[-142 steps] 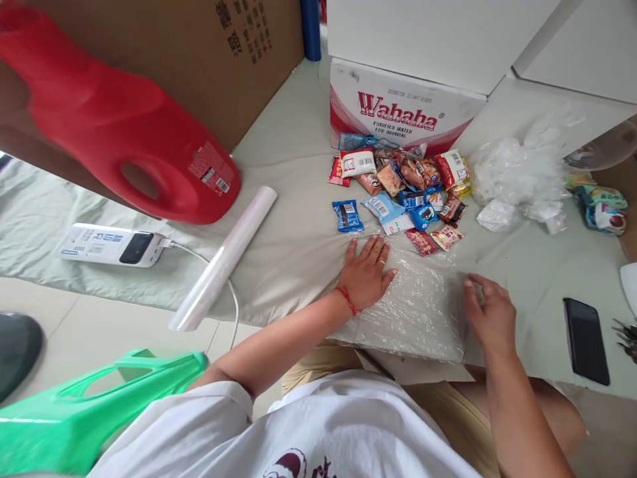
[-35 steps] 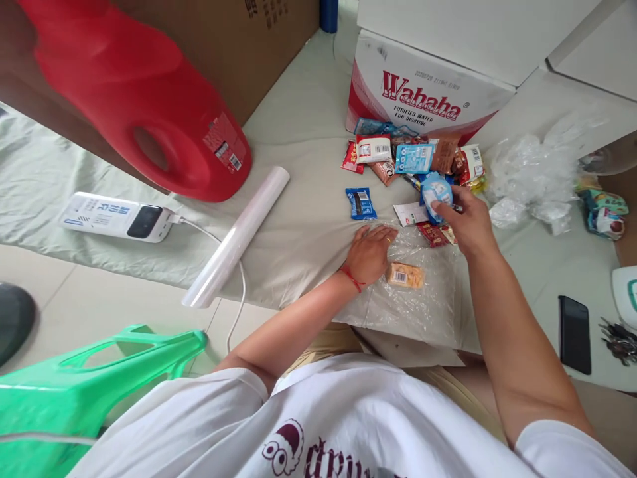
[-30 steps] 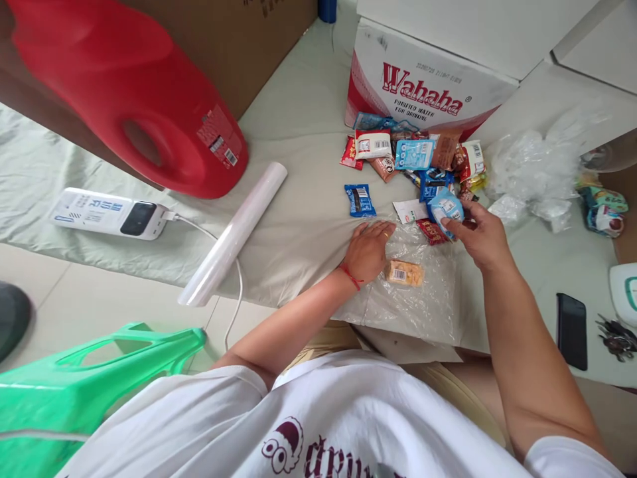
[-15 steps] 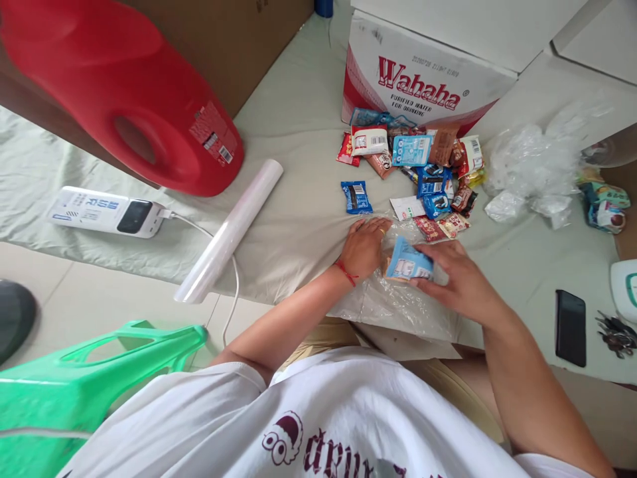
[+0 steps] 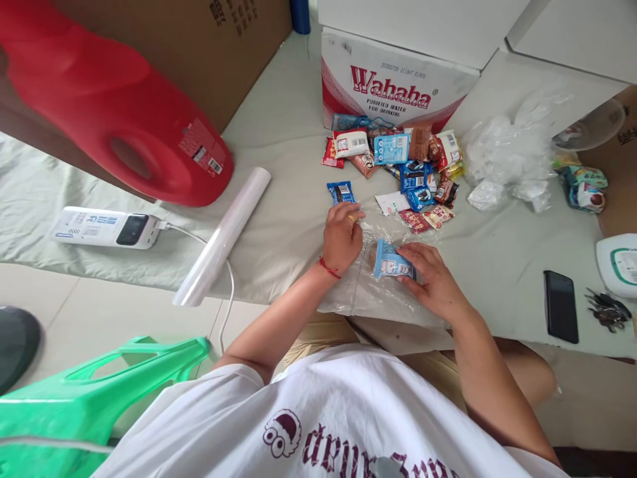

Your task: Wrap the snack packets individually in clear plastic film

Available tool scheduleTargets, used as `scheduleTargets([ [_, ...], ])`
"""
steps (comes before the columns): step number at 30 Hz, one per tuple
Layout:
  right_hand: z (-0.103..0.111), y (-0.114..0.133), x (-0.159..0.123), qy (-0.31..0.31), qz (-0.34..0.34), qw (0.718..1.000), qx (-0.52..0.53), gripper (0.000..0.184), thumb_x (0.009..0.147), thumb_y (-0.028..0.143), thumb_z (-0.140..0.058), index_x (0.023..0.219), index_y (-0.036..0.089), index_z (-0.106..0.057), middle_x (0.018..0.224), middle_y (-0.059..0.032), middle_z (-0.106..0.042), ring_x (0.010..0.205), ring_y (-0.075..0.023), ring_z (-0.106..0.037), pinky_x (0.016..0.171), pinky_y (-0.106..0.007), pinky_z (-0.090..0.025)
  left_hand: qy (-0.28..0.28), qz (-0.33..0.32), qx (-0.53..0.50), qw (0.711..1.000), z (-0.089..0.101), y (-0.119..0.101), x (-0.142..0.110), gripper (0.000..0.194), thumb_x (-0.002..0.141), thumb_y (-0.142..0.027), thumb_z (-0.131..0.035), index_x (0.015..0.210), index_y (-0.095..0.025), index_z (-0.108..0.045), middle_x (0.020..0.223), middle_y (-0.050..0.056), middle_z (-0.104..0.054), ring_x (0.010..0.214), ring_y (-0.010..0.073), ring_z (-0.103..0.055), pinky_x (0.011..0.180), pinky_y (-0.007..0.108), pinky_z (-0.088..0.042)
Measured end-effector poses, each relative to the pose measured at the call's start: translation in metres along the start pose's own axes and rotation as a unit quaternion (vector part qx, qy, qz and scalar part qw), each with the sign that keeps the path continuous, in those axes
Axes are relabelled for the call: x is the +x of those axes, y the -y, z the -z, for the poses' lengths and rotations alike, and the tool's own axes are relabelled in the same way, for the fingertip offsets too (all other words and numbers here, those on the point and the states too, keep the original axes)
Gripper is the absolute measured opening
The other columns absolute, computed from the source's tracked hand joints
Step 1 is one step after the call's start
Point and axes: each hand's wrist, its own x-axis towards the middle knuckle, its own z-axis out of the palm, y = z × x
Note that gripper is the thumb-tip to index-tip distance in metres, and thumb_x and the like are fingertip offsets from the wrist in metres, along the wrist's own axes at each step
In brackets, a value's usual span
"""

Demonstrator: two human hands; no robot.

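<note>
My right hand [image 5: 432, 281] grips the right side of a light blue snack packet [image 5: 393, 259], which rests on a spread sheet of clear plastic film [image 5: 368, 295]. To its left, my left hand [image 5: 343, 238] has its fingers loosely bent and apart, holding nothing. Its fingertips are at the lower edge of a dark blue snack packet [image 5: 341, 192]; whether they touch it I cannot tell. Beyond both hands lies a heap of snack packets, among them a white-and-red packet [image 5: 350, 143], another light blue packet [image 5: 391, 149] and a dark red packet [image 5: 414, 221].
A roll of clear film [image 5: 223, 236], a white power bank [image 5: 107, 227] with a cable and a red jug [image 5: 144, 126] occupy the left. Behind the packets stands a Wahaha carton [image 5: 393, 86]. On the right are crumpled plastic bags [image 5: 507, 156], a phone [image 5: 561, 305] and keys [image 5: 608, 309].
My left hand has moved off the film, away from the light blue packet, to the dark blue one. My right hand stays on the light blue packet. The whole view has shifted slightly.
</note>
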Motion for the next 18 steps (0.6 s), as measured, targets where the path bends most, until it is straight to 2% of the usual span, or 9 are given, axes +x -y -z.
scheduleTargets([
  [5,-0.004,0.002,0.001,-0.004,-0.013,1.000,0.011,0.050,0.098,0.027,-0.060,0.148,0.031,-0.055,0.140,-0.0113,-0.060,0.130,-0.0327,-0.053,0.110,-0.057,-0.049,0.014,0.025,0.058,0.998,-0.002,0.002,-0.002,0.032,0.088,-0.007,-0.050,0.107,-0.019,-0.074,0.135,0.010,-0.069,0.139,0.0277,-0.052,0.120,0.051,-0.043],
  [8,0.002,0.002,0.004,-0.001,-0.009,1.000,0.025,0.048,0.097,0.029,-0.061,0.145,0.030,-0.057,0.137,-0.0104,-0.063,0.128,-0.0312,-0.055,0.109,-0.054,-0.049,0.069,0.031,0.104,0.992,-0.004,-0.002,-0.004,0.032,0.086,-0.008,-0.053,0.106,-0.018,-0.076,0.142,0.011,-0.066,0.145,0.0303,-0.049,0.119,0.053,-0.043],
  [10,0.013,-0.008,0.007,-0.017,-0.018,0.999,0.020,0.047,0.096,0.033,-0.063,0.143,0.029,-0.059,0.135,-0.0099,-0.065,0.126,-0.0305,-0.058,0.109,-0.052,-0.050,0.110,0.036,0.136,0.984,-0.005,-0.006,-0.005,0.033,0.087,-0.009,-0.054,0.109,-0.018,-0.076,0.147,0.011,-0.064,0.148,0.0316,-0.047,0.118,0.055,-0.042],
  [13,0.036,-0.045,0.019,-0.081,-0.094,0.990,-0.063,0.049,0.091,0.038,-0.067,0.139,0.026,-0.063,0.130,-0.0123,-0.068,0.121,-0.0335,-0.060,0.106,-0.054,-0.050,0.149,0.037,0.165,0.974,-0.005,-0.011,-0.006,0.036,0.089,-0.010,-0.053,0.116,-0.018,-0.075,0.152,0.012,-0.060,0.151,0.0310,-0.044,0.119,0.054,-0.040],
  [16,0.059,-0.099,0.035,-0.138,-0.204,0.953,-0.175,0.051,0.085,0.037,-0.068,0.133,0.021,-0.067,0.121,-0.0159,-0.069,0.115,-0.0370,-0.060,0.104,-0.058,-0.047,0.161,0.037,0.176,0.970,-0.004,-0.012,-0.005,0.037,0.090,-0.011,-0.052,0.120,-0.018,-0.073,0.154,0.011,-0.059,0.152,0.0295,-0.043,0.120,0.052,-0.038],
  [18,0.070,-0.128,0.048,-0.135,-0.266,0.928,-0.224,0.051,0.084,0.036,-0.067,0.132,0.018,-0.068,0.118,-0.0181,-0.069,0.114,-0.0377,-0.060,0.104,-0.059,-0.045,0.163,0.039,0.180,0.969,-0.003,-0.012,-0.005,0.037,0.091,-0.011,-0.052,0.121,-0.018,-0.073,0.154,0.011,-0.059,0.152,0.0288,-0.043,0.120,0.052,-0.037],
])
